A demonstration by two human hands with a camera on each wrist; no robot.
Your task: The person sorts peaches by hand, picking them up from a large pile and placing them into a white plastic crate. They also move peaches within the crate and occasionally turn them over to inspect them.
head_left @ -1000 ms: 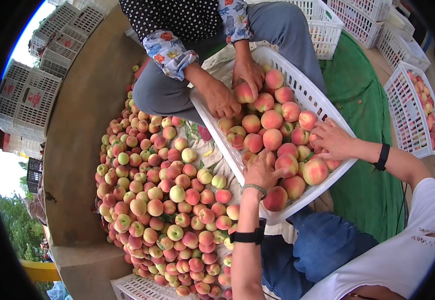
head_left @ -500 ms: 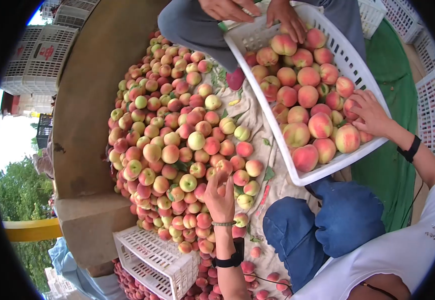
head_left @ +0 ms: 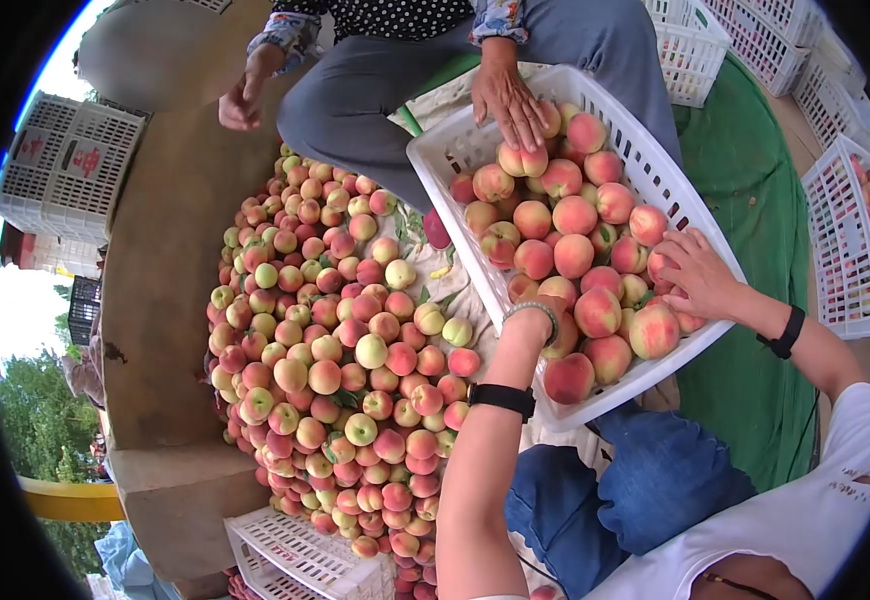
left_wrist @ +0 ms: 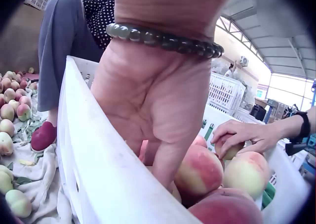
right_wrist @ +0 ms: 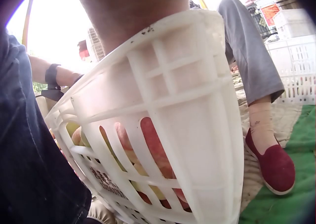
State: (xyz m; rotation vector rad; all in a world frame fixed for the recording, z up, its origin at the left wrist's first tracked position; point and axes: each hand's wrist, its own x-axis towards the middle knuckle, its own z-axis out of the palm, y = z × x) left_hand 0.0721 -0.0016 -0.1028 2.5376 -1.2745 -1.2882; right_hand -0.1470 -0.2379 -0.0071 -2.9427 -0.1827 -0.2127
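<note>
A white crate (head_left: 645,372) holds large red-yellow peaches (head_left: 573,256). At its near left side my left hand (head_left: 527,328) reaches over the rim, palm toward the camera in the left wrist view; bent fingers close round a pink peach (left_wrist: 143,151), mostly hidden by the hand. By the right rim my right hand (head_left: 695,275) curls its fingers over another peach (left_wrist: 228,149). The right wrist view shows the crate's outer wall (right_wrist: 197,110), which hides my right hand.
Opposite, a seated person rests one hand (head_left: 508,95) on a peach in the crate; the other hand (head_left: 245,98) is raised at left. A large peach pile (head_left: 355,350) spreads left. Crates (head_left: 850,250) stand at right on and beside a green cloth (head_left: 745,200).
My left hand has moved from the loose pile back over the crate. My right hand stays at the right rim. The other person's one hand has left the crate and moved left.
</note>
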